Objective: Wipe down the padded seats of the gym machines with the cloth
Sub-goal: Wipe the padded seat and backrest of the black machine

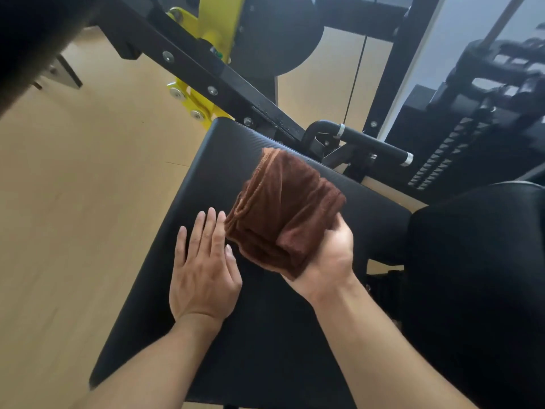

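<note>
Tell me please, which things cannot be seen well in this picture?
- Head view: the right hand has its fingers hidden under the brown cloth.
- The black padded seat is cut off by the bottom edge, and the cloth and left hand cover part of it.
- The weight stack at right is blurred.
</note>
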A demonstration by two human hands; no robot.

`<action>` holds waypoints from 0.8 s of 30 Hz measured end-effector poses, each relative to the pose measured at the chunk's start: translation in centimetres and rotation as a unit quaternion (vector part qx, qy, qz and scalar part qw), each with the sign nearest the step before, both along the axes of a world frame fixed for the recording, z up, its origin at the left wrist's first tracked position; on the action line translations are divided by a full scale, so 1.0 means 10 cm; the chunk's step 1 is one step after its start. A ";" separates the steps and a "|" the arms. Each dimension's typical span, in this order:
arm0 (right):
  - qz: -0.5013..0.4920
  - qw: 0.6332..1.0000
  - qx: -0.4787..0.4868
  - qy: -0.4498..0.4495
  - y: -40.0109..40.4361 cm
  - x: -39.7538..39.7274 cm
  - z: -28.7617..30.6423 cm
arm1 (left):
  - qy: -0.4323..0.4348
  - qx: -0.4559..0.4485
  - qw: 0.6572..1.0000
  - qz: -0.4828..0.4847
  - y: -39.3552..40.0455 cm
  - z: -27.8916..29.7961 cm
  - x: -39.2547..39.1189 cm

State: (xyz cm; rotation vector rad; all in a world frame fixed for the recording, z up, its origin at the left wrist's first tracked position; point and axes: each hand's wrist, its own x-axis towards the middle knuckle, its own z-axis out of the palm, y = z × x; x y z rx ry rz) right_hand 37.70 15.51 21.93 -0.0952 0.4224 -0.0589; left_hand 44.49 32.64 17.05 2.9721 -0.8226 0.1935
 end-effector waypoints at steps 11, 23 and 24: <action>-0.118 0.839 -0.446 0.288 0.04 0.09 0.29 | 0.003 -0.014 1.000 -0.006 0.01 -0.01 0.00; 0.121 0.289 -0.944 0.107 0.07 0.72 -0.66 | -0.012 -0.004 1.000 -0.001 0.01 -0.02 -0.01; 0.121 0.294 -0.941 0.117 0.02 0.90 -0.64 | -0.012 -0.002 1.000 0.000 0.00 -0.03 -0.01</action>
